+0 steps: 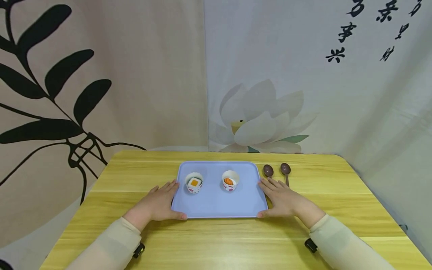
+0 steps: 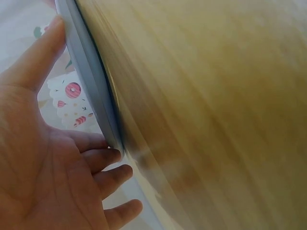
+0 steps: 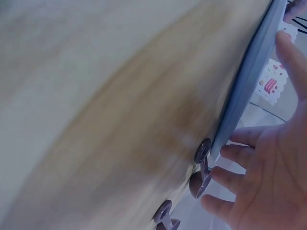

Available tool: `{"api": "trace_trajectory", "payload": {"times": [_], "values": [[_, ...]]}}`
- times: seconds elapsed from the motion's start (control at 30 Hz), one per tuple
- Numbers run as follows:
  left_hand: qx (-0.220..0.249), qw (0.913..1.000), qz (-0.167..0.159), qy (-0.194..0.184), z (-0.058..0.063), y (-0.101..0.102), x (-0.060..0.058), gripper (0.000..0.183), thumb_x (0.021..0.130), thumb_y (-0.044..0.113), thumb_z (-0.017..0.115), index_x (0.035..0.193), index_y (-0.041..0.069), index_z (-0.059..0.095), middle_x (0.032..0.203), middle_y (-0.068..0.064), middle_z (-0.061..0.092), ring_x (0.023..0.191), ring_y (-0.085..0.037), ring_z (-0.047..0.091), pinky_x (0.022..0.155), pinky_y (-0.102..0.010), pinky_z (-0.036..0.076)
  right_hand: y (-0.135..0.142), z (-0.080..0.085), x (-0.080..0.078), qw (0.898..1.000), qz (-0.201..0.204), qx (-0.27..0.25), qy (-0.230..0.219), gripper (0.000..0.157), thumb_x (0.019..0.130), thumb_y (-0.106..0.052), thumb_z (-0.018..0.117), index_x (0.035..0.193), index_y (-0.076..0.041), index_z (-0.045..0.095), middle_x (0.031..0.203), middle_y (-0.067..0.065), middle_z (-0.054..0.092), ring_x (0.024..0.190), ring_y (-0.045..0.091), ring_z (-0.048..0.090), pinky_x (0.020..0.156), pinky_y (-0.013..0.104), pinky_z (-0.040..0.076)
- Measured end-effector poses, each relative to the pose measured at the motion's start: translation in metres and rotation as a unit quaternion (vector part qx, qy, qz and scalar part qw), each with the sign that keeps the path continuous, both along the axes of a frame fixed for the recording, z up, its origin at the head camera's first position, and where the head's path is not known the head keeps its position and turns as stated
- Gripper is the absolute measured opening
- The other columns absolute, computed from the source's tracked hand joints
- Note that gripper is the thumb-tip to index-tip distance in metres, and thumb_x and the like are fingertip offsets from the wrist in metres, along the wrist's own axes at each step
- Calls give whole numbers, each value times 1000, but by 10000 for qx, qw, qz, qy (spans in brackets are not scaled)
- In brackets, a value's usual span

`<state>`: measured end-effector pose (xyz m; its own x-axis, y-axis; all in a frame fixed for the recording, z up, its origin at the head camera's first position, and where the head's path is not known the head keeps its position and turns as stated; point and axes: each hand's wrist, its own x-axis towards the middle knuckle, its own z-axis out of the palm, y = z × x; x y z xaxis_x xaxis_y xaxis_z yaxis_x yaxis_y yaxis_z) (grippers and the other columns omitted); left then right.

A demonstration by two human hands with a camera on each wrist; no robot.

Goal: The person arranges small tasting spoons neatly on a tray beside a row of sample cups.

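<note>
A light-blue rectangular tray (image 1: 212,204) lies between both hands. On it stand two small patterned paper cups: the left cup (image 1: 194,183) holds a white-and-yellow piece, the right cup (image 1: 230,180) an orange one. My left hand (image 1: 162,202) touches the tray's left side, fingers along the edge and thumb at the near corner. Opposite it, my right hand (image 1: 281,198) rests likewise against the right side. In the wrist views, thumbs and fingertips meet the tray's rim (image 2: 91,62) with palms apart from it, fingers fairly straight and spread.
Two brown spoons lie right of the tray, the nearer spoon (image 1: 268,171) partly hidden by the right fingers and the other spoon (image 1: 285,170) beside it. The wooden table (image 1: 222,243) ends at a printed curtain (image 1: 162,93) behind.
</note>
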<state>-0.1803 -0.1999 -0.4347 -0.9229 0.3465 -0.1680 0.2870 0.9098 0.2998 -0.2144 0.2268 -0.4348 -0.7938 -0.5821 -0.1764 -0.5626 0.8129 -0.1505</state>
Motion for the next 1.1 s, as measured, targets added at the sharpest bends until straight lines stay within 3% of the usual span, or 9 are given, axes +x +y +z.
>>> {"api": "trace_trajectory", "payload": {"times": [0.57,1.1], "values": [[-35,10000,-33,9,1,-1,5,123,73,75,71,153,-9,29,159,-27,26,146,-46,27,115,-67,18,-3,1,-2,9996,-112,65,-236,115,80,-79,59,157,0,27,164,18,22,149,45,15,117,63,17],[48,9999,-33,-149,0,0,0,125,72,73,73,153,-9,27,160,-27,24,146,-46,24,115,-68,18,-2,7,-4,9992,-197,26,-361,115,77,-77,65,155,0,31,163,18,25,149,47,16,116,66,18]]}}
